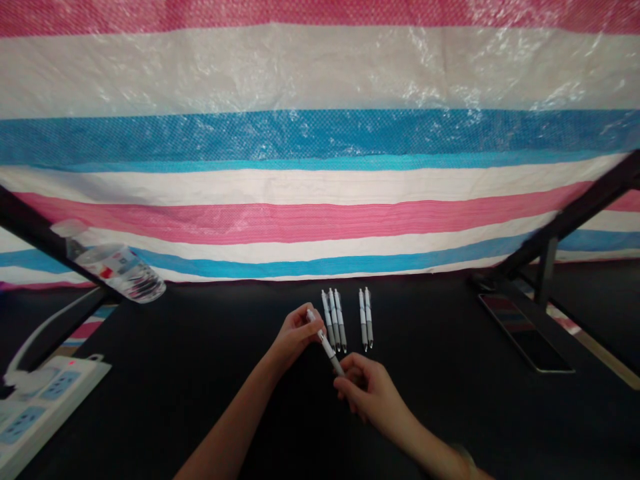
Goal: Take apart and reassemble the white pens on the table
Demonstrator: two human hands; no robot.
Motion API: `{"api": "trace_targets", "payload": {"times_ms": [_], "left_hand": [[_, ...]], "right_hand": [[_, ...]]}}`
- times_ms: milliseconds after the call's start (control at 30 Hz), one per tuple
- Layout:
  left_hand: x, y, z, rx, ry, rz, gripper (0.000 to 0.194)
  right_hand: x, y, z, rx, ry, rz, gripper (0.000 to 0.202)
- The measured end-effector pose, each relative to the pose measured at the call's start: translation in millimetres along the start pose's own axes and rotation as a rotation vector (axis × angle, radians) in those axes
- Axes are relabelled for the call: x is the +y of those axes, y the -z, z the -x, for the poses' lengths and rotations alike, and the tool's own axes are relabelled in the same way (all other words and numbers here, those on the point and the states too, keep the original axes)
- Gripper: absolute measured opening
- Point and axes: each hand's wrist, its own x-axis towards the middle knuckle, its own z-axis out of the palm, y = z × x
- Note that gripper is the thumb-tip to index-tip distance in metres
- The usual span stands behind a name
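Between my two hands is a white ballpoint pen (pixel 326 345) with a grey grip, tilted with its clicker end up to the left. My left hand (pixel 296 337) pinches its upper, clicker end. At the lower, grey end the fingers of my right hand (pixel 364 387) are closed on it; the tip is hidden there. Just beyond my hands, three similar pens (pixel 334 320) lie side by side on the black table (pixel 425 333). To their right lies a pair of the same pens (pixel 366 320), also pointing toward me.
A smartphone (pixel 525 333) lies on the right by a black metal strut (pixel 547 267). On the left are a tilted clear water bottle (pixel 123 272) and a white power strip (pixel 45 407) with a plug and cable. A striped plastic sheet (pixel 320 223) hangs behind the table.
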Motion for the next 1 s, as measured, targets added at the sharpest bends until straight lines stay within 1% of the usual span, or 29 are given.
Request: {"api": "trace_targets", "payload": {"times_ms": [33, 67, 100, 133, 233, 300, 367, 467, 533, 567, 667, 733, 900, 1000], "left_hand": [[0, -0.1, 0, -0.001, -0.001, -0.001, 0.036], [0, -0.2, 0, -0.002, -0.001, -0.002, 0.035], [0, -0.1, 0, -0.004, -0.002, -0.001, 0.035], [0, 0.0, 0, -0.007, -0.003, 0.001, 0.035], [0, 0.5, 0, -0.015, -0.01, 0.007, 0.038], [-1, 1.0, 0, -0.017, -0.012, 0.007, 0.038], [-1, 1.4, 0, -0.016, -0.011, 0.003, 0.038], [-1, 1.2, 0, -0.021, -0.008, -0.005, 0.037], [-1, 0.6, 0, -0.03, -0.009, -0.008, 0.037], [-1, 0.1, 1, -0.034, -0.01, -0.01, 0.038], [-1, -1.0, 1, -0.044, -0.007, -0.014, 0.037], [-1, -1.7, 1, -0.043, -0.005, -0.017, 0.036], [-3, -4.9, 2, -0.02, 0.007, -0.036, 0.032], [-4, -6.7, 1, -0.001, 0.014, -0.056, 0.031]], "right_hand": [[-1, 0, 1, 0.046, 0.042, 0.073, 0.04], [-2, 0, 2, 0.064, 0.067, 0.114, 0.039], [-3, 1, 2, 0.05, 0.07, 0.115, 0.041], [-3, 1, 2, 0.004, 0.048, 0.079, 0.045], [-3, 2, 0, -0.169, -0.091, -0.12, 0.06], [-2, 3, -2, -0.206, -0.13, -0.192, 0.065], [-1, 2, -2, -0.154, -0.096, -0.153, 0.062], [-1, 1, 0, -0.011, 0.029, 0.046, 0.046], [-1, 1, 1, 0.024, 0.062, 0.111, 0.041], [-1, 1, 1, 0.005, 0.044, 0.103, 0.042], [1, 3, -1, -0.112, -0.074, -0.004, 0.049], [3, 4, -4, -0.154, -0.108, -0.067, 0.054], [8, 4, -9, -0.131, -0.09, -0.154, 0.061], [8, 3, -10, -0.126, -0.096, -0.169, 0.062]]}}
